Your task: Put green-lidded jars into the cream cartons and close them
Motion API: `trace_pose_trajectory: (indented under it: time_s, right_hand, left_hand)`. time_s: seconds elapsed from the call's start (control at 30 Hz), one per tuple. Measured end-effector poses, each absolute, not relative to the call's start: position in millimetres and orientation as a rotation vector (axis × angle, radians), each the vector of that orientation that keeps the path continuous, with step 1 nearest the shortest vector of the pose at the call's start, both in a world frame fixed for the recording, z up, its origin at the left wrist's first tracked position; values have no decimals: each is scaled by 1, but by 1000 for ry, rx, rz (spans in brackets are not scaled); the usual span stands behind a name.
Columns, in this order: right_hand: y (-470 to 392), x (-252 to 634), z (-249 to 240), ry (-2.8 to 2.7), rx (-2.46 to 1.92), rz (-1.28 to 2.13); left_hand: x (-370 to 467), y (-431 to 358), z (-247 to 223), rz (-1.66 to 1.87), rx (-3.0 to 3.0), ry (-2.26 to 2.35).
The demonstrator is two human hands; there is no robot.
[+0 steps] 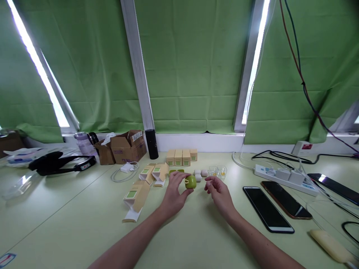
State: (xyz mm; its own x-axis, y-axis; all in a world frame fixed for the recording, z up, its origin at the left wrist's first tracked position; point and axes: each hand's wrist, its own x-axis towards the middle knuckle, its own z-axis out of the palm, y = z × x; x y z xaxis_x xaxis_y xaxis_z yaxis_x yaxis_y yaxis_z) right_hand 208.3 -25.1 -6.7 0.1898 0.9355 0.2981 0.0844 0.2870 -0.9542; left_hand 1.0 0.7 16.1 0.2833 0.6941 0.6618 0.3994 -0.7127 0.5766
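My left hand (176,190) is closed around a small, rounded, glossy green container (190,182), with a pale loop-like piece on its near side. To its right, my right hand (220,192) is held apart from it with fingers bent together; whatever may be between the fingertips is too small to make out. Behind the hands lie several small white and pinkish cylinders (198,178) and clear little cups (222,171) with yellow inside. Flat green pieces (179,171) show partly behind my left hand. Opened kraft boxes (140,194) with green windows lie to the left.
Closed kraft boxes (178,157) stand in a row at the back. A black cylinder (152,144) and cardboard box (129,146) are at back left, near a white charger (127,167). Phones (267,208) and a power strip (286,179) with cables occupy the right.
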Motion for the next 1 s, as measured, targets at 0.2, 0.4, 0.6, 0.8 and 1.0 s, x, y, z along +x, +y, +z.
trace_pose_trajectory:
  time_s: [0.2,0.4,0.6,0.8,1.0]
  right_hand:
    - [-10,230,-13,-1280,-1348,518]
    - [-6,227,-22,-1632,-1404,155]
    - [1,216,-17,-1839,-1537,-113]
    - [19,200,-7,-1990,-1592,-271]
    - [33,192,-9,-1941,-1534,-143]
  left_hand:
    - [-5,19,8,1388,1835,1032]
    - [-6,26,5,1387,1478,926]
    - [-7,28,9,1362,1297,835]
    - [-6,27,10,1369,1280,808]
    - [-7,30,6,1383,1301,822]
